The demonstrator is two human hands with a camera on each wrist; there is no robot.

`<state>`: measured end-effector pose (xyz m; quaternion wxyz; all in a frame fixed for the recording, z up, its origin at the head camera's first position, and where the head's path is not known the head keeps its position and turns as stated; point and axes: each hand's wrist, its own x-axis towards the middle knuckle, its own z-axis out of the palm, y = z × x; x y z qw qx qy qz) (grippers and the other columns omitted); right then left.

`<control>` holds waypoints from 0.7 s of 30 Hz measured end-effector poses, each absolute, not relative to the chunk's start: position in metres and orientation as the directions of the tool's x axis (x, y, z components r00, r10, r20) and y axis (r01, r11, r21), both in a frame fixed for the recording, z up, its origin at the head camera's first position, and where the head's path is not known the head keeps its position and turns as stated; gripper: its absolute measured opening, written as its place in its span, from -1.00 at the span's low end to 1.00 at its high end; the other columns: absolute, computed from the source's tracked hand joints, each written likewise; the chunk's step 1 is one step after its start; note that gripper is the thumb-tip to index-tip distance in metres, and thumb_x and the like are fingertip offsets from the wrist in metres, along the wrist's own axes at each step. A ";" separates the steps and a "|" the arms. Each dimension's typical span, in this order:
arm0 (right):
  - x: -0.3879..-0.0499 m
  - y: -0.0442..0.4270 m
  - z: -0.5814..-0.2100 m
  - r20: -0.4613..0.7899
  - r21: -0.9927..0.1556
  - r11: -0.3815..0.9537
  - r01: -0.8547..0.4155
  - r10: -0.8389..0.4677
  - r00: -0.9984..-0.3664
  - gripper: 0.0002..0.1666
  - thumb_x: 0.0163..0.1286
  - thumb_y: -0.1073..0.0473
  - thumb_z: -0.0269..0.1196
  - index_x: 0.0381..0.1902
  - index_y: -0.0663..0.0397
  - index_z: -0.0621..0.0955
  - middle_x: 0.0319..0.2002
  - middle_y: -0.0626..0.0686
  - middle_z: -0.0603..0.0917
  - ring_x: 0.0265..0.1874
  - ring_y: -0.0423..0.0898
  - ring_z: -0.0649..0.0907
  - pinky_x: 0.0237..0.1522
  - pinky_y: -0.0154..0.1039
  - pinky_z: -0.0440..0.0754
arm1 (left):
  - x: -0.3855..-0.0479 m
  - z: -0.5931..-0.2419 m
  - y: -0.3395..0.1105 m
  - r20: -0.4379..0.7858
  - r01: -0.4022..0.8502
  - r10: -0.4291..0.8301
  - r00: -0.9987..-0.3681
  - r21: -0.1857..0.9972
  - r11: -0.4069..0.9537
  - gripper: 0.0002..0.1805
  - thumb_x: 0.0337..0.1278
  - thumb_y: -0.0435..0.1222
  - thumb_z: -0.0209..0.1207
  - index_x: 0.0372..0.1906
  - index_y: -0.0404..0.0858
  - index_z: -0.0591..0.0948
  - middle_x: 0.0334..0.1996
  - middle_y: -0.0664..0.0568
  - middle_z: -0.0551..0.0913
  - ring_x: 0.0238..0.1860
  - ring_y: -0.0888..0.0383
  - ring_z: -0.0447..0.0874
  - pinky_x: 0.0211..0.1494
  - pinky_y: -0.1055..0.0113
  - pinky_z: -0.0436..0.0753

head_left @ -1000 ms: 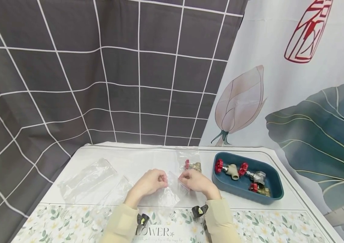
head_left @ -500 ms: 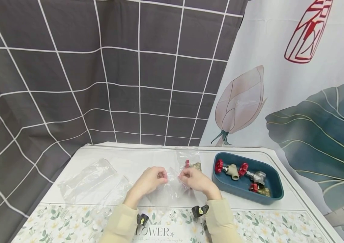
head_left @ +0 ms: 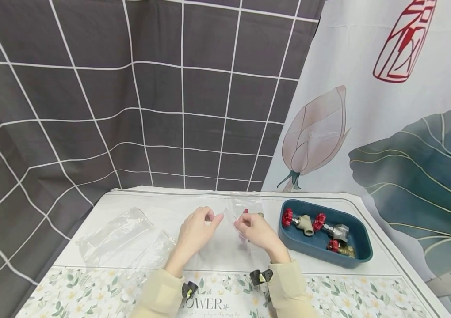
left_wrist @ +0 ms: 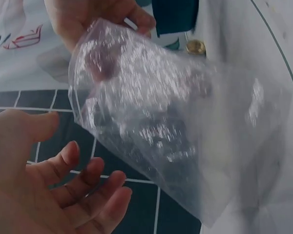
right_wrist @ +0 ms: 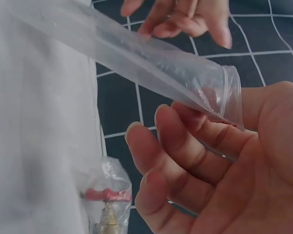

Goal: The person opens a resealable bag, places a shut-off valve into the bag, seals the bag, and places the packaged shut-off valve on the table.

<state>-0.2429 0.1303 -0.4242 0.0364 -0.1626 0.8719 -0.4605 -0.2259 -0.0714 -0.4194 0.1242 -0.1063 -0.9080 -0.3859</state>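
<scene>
My right hand [head_left: 258,232] pinches a clear plastic zip bag [left_wrist: 151,97] near its mouth. In the right wrist view the bag's mouth stands somewhat apart, with the thumb and a finger at its edge. No item shows inside it. My left hand [head_left: 195,232] is spread beside the bag, thumb and fingers apart; the left wrist view shows a gap between it and the film. Behind the right hand lies another clear bag [head_left: 246,199] with a red-handled brass valve [right_wrist: 107,207] inside, partly hidden by that hand in the head view.
To the right, a dark blue tray [head_left: 317,252] contains 3 red-handled valves: a beige one [head_left: 305,224], a silver one [head_left: 338,232] and a brass one [head_left: 345,251]. Flat clear bags [head_left: 116,234] lie at the left. A grid-patterned curtain [head_left: 205,97] hangs behind the table.
Both hands previously held the bag's mouth between them. My left hand has let go, opened out and risen slightly; the right hand keeps its hold and has shifted slightly upward.
</scene>
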 end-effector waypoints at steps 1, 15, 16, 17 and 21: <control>-0.242 0.129 -0.423 0.092 -0.814 0.523 -0.251 -0.311 -0.946 -0.76 0.45 0.20 0.18 -0.45 0.15 0.59 -0.67 -0.07 0.50 -0.68 -0.18 0.43 -0.63 -0.33 0.31 | -0.225 -0.418 -0.070 0.317 0.296 0.096 -0.943 0.678 0.672 -0.62 0.31 0.10 0.12 -0.49 -0.06 0.52 -0.41 0.12 0.61 -0.42 0.13 0.56 -0.34 0.22 0.56; -0.230 0.111 -0.406 0.213 -0.741 0.587 -0.327 -0.257 -0.943 -0.75 0.43 0.17 0.21 -0.49 0.06 0.59 -0.71 -0.12 0.50 -0.71 -0.18 0.49 -0.61 -0.28 0.36 | -0.215 -0.412 -0.056 0.286 0.298 0.116 -0.951 0.755 0.584 -0.37 0.36 0.19 -0.01 -0.77 -0.06 0.31 -0.87 0.28 0.19 -0.79 0.32 0.07 -0.72 0.47 0.06; -0.230 0.111 -0.407 0.222 -0.738 0.587 -0.333 -0.255 -0.941 -0.76 0.43 0.18 0.21 -0.49 0.06 0.59 -0.71 -0.12 0.50 -0.71 -0.18 0.50 -0.61 -0.28 0.36 | -0.215 -0.412 -0.056 0.284 0.298 0.118 -0.951 0.756 0.582 -0.38 0.37 0.17 0.00 -0.77 -0.07 0.33 -0.88 0.28 0.20 -0.80 0.32 0.08 -0.72 0.47 0.07; -0.230 0.111 -0.407 0.225 -0.736 0.588 -0.334 -0.253 -0.941 -0.76 0.43 0.19 0.21 -0.48 0.06 0.60 -0.71 -0.12 0.50 -0.71 -0.18 0.50 -0.61 -0.28 0.37 | -0.215 -0.412 -0.056 0.281 0.297 0.121 -0.952 0.757 0.582 -0.41 0.37 0.13 0.03 -0.77 -0.06 0.37 -0.88 0.28 0.22 -0.80 0.32 0.10 -0.73 0.47 0.08; -0.231 0.112 -0.408 0.238 -0.722 0.605 -0.336 -0.239 -0.941 -0.79 0.41 0.21 0.21 -0.47 0.08 0.61 -0.69 -0.13 0.51 -0.70 -0.19 0.50 -0.60 -0.27 0.39 | -0.214 -0.410 -0.055 0.280 0.303 0.131 -0.951 0.759 0.576 -0.56 0.35 -0.07 0.09 -0.70 -0.06 0.55 -0.84 0.29 0.38 -0.79 0.30 0.22 -0.73 0.47 0.18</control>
